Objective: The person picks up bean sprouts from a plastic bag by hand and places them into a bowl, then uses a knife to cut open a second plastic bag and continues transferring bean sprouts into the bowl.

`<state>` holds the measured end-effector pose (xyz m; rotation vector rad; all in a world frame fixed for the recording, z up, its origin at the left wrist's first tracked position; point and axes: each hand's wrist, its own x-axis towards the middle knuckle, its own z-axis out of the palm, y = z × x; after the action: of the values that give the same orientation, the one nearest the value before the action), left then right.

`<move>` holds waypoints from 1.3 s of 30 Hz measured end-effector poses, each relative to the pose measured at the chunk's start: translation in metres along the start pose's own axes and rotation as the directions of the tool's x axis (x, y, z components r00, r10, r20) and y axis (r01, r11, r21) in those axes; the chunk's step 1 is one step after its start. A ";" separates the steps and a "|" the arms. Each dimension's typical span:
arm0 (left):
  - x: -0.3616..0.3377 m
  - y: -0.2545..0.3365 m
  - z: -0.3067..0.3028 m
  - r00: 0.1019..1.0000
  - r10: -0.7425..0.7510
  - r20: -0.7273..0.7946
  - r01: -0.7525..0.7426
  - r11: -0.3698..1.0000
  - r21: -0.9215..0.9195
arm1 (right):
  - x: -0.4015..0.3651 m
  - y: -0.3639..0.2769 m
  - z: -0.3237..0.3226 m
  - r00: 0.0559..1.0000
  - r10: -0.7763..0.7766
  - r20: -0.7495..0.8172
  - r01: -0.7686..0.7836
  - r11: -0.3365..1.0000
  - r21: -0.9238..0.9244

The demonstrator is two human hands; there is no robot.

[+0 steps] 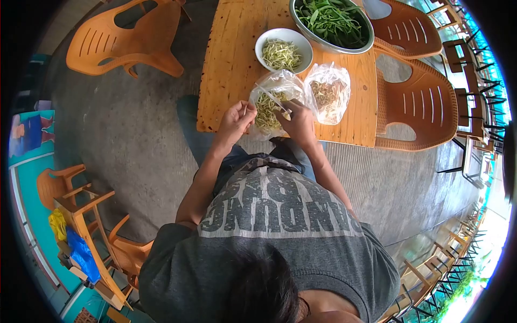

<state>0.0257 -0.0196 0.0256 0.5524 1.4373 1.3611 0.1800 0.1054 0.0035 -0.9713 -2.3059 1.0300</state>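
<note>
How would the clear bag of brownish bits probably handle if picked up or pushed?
The clear bag would likely be floppy, since its thin plastic is crinkled. It is probably light for its size, as the brownish bits look fine and loose. Pushed, it would probably crumple rather than roll, given its slack, uneven sides.

The left arm (202,185) and right arm (329,175) reach forward, slanting inward, wrists (219,149) nearly straight. The left hand (236,123) is half curled, thumb and forefinger drawn close; whether their tips meet is too small to tell. The right hand (300,123) sits near it, back upward, fingers (285,116) curved, their grip unclear. The head (265,285) is bowed.
</note>
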 end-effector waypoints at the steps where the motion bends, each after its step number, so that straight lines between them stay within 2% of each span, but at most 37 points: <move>1: 0.000 -0.003 0.000 1.000 0.000 0.007 0.001 1.000 -0.011 | 0.001 0.000 0.003 1.000 -0.008 0.010 0.009 0.999 -0.045; 3: -0.002 -0.007 0.000 1.000 -0.009 0.019 0.009 1.000 -0.022 | 0.003 -0.003 0.005 1.000 -0.025 0.016 0.027 0.993 -0.111; 6: -0.003 -0.012 0.003 0.999 -0.019 0.035 0.020 0.999 -0.029 | 0.005 0.007 0.010 0.999 0.035 0.006 -0.035 0.998 -0.054; 9: -0.002 -0.016 0.006 0.998 -0.014 0.058 0.016 0.999 -0.044 | 0.004 0.015 0.008 0.999 0.030 -0.043 -0.030 1.000 0.007; 12: -0.001 -0.014 0.010 0.997 -0.015 0.080 0.018 0.999 -0.042 | 0.002 0.010 0.001 1.000 0.003 -0.022 -0.004 0.999 -0.035; 15: 0.002 -0.016 0.011 0.996 -0.011 0.093 0.015 0.999 -0.045 | 0.000 0.011 0.007 0.989 -0.098 -0.107 0.085 0.990 -0.114; 18: 0.002 -0.013 0.011 0.997 -0.005 0.081 0.009 0.999 -0.048 | 0.001 0.015 0.011 0.996 -0.014 -0.084 0.009 0.998 -0.055; 24: 0.002 -0.014 0.011 0.999 0.000 0.049 0.003 0.998 -0.068 | -0.001 0.016 0.000 0.996 0.054 -0.076 -0.052 0.998 0.027; 25: 0.002 -0.012 0.014 0.999 0.002 0.042 0.002 0.997 -0.072 | -0.002 0.012 -0.006 0.993 0.109 -0.045 -0.104 0.988 0.111; 27: 0.003 -0.012 0.020 1.000 0.018 0.020 -0.017 0.997 -0.075 | -0.006 0.001 -0.016 0.977 0.210 0.028 -0.209 0.939 0.272; 30: 0.006 -0.013 0.032 0.998 0.061 -0.007 -0.061 0.995 -0.078 | -0.010 -0.006 -0.019 0.970 0.232 0.069 -0.226 0.762 0.607; 33: 0.009 -0.009 0.044 0.997 0.071 0.000 -0.070 0.990 -0.125 | -0.013 -0.019 -0.038 0.888 0.314 0.336 -0.459 0.554 0.694; 36: 0.009 -0.002 0.051 0.999 0.032 0.001 -0.031 0.981 -0.190 | -0.015 -0.024 -0.033 0.891 0.338 0.304 -0.434 0.433 0.790; 39: 0.012 -0.006 0.051 0.999 0.032 -0.006 -0.033 0.981 -0.193 | -0.016 -0.017 -0.030 0.896 0.330 0.298 -0.430 0.475 0.768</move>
<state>0.0676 0.0114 0.0250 0.4490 1.2863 1.5087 0.2019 0.0994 0.0342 -1.0094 -1.3147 2.1295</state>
